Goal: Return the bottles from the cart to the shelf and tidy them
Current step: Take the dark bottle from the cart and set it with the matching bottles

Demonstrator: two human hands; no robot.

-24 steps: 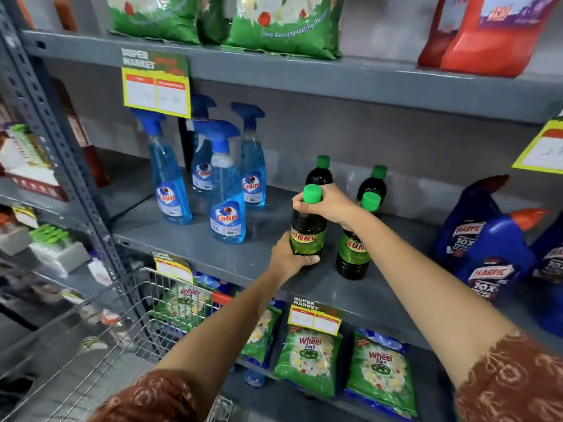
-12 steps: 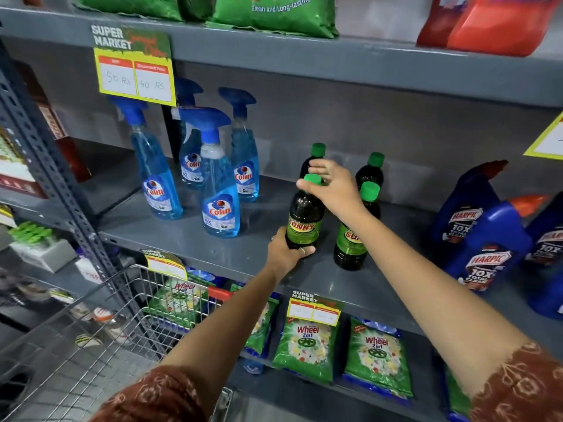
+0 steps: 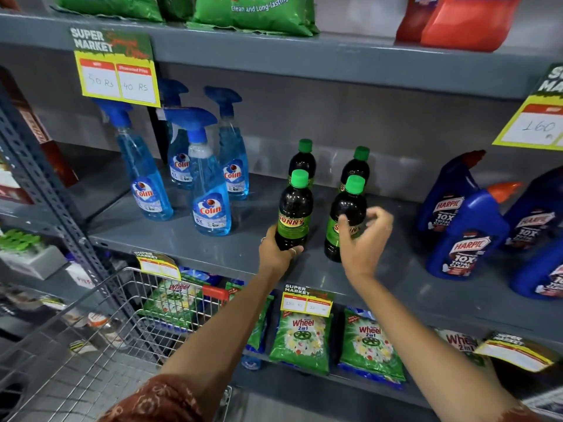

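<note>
Several dark Sunny bottles with green caps stand on the grey middle shelf (image 3: 189, 239). My left hand (image 3: 275, 252) grips the base of the front left bottle (image 3: 295, 208), which stands upright on the shelf. My right hand (image 3: 364, 239) hovers with its fingers apart in front of the front right bottle (image 3: 347, 208), thumb close to its label, holding nothing. Two more Sunny bottles, one on the left (image 3: 303, 158) and one on the right (image 3: 357, 167), stand behind them.
Several blue Colin spray bottles (image 3: 210, 190) stand to the left on the same shelf, blue Harpic bottles (image 3: 466, 233) to the right. The wire cart (image 3: 100, 330) sits at lower left. Green Wheel packs (image 3: 301, 342) fill the shelf below; price tags hang from shelf edges.
My right hand left the cap of the front left bottle and dropped to the right, in front of the front right bottle. My left hand stayed on the front left bottle's base.
</note>
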